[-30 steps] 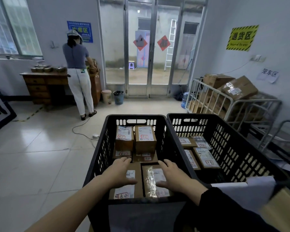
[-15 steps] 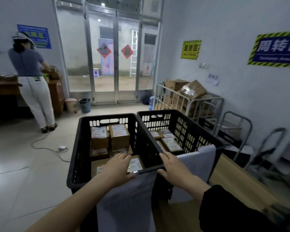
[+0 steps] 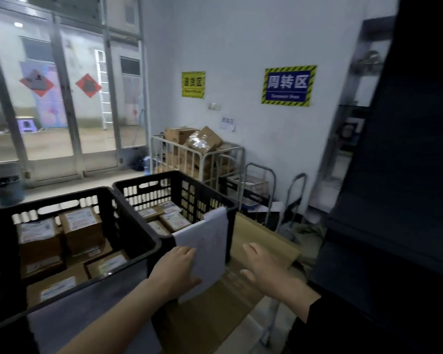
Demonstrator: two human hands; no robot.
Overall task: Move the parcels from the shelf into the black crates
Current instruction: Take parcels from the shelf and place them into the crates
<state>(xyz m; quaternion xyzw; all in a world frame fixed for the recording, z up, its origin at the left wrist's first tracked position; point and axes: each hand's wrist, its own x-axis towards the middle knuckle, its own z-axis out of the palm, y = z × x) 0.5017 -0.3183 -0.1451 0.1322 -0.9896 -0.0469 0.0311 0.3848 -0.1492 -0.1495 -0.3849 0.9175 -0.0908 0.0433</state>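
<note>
Head view, taken left to right. The left black crate (image 3: 49, 201) sits nearest, with brown cardboard parcels (image 3: 79, 226) packed flat and label-up, probably so they stack tightly and can be read. Touching its right wall is the right black crate (image 3: 207, 190), holding fewer parcels (image 3: 174, 221) low on its floor, so it has more room. A white sheet (image 3: 210, 241) hangs over its near rim.

The left hand (image 3: 175, 272) reaches forward on a bare forearm. Its fingers are nearly straight and lie against that sheet at the crate's near corner, gripping nothing. The right hand (image 3: 264, 272), on a dark-sleeved arm, hangs in the air over the flat cardboard sheet (image 3: 253, 238) under the crates. Its fingers are loosely extended and it holds nothing.

Both hands look ready to fetch more. At far right looms a dark shelf (image 3: 407, 175) (too dim and blurred to show any parcels on it).
</note>
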